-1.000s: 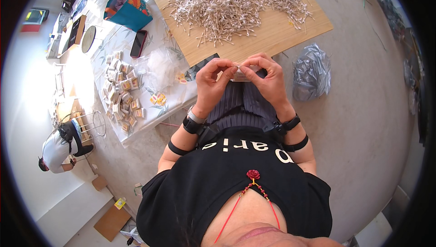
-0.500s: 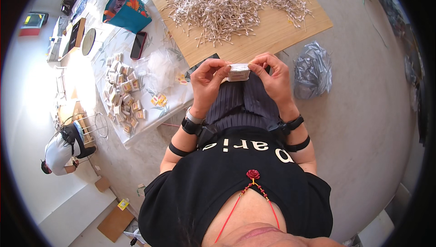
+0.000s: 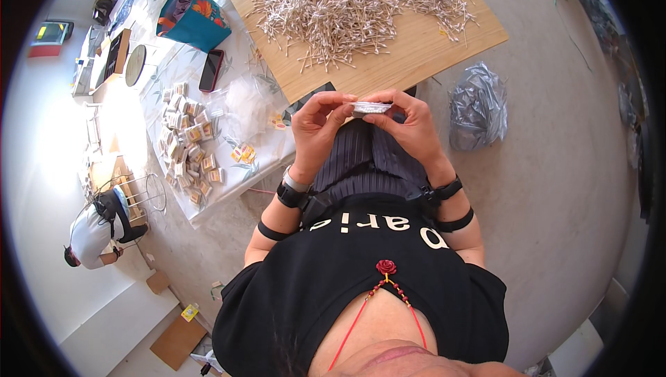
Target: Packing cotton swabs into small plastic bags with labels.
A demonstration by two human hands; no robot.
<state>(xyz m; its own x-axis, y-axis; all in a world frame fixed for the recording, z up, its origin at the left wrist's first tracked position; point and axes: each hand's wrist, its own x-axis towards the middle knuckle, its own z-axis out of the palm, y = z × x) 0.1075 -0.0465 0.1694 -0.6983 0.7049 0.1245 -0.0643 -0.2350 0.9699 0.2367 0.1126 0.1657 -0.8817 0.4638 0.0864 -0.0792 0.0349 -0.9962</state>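
Note:
Between both hands, above my lap and just in front of the table edge, is a small pack of cotton swabs, its white tips facing up. My left hand pinches its left end between thumb and fingers. On the opposite end, my right hand grips with the thumb below and fingers above. Beyond them, a large heap of loose cotton swabs covers much of a wooden board. Finished-looking small packs lie piled on the table to the left.
Clear plastic bags and yellow labels lie on the patterned tablecloth, near a phone and a teal bag. A grey plastic bundle rests on the floor at right. Another person bends over at far left.
The pack has tilted, so its front face is now mostly hidden and its top edge shows. My right thumb has moved beneath it and the right hand has shifted slightly left.

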